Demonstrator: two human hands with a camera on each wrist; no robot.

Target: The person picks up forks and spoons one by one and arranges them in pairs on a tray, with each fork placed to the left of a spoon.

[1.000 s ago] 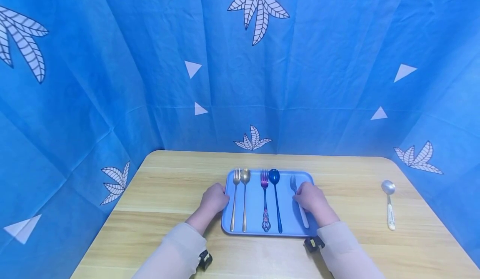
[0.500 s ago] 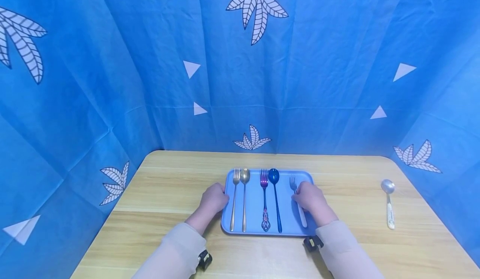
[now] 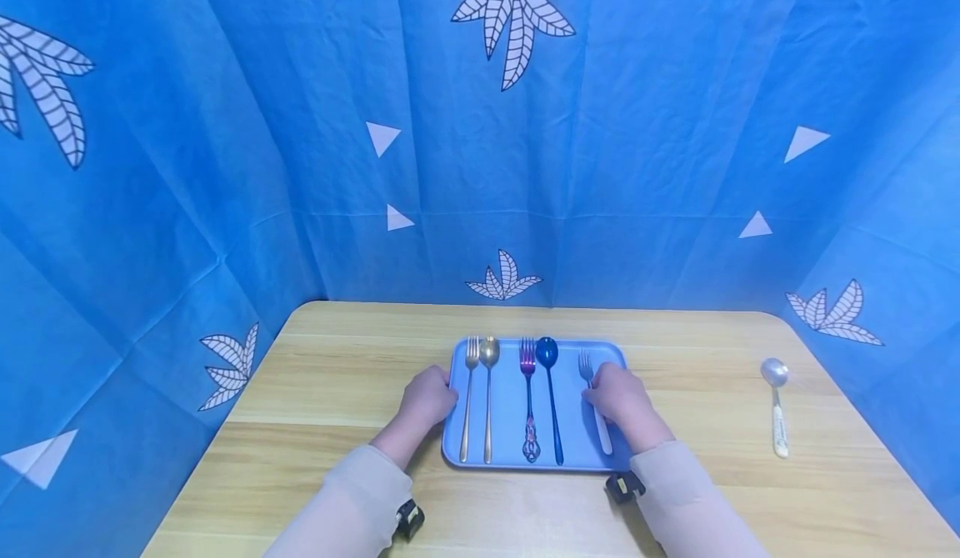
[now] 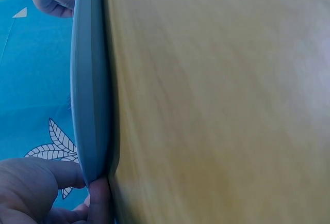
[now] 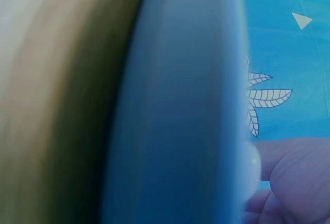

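Note:
A blue rectangular tray (image 3: 509, 416) lies on the wooden table. At its left edge my left hand (image 3: 429, 396) pinches the rim; the left wrist view shows thumb and finger at the tray's corner. My right hand (image 3: 619, 393) reaches over the right edge and pinches a small fork (image 3: 603, 429) with a pale handle, tines pointing away, its middle hidden by the fingers. Left of it on the tray lie a gold fork (image 3: 468, 400), a gold spoon (image 3: 489, 391), a purple fork with an ornate handle (image 3: 529, 400) and a dark blue spoon (image 3: 552, 391), all roughly parallel.
A spoon with a white patterned handle (image 3: 780, 425) lies on the table (image 3: 697, 350) at the far right, off the tray. A blue cloth (image 3: 637, 166) printed with leaves and triangles hangs behind and beside the table.
The handle end of the pale-handled fork has swung slightly left, so the fork lies a little straighter. My left hand and the tray stay in place.

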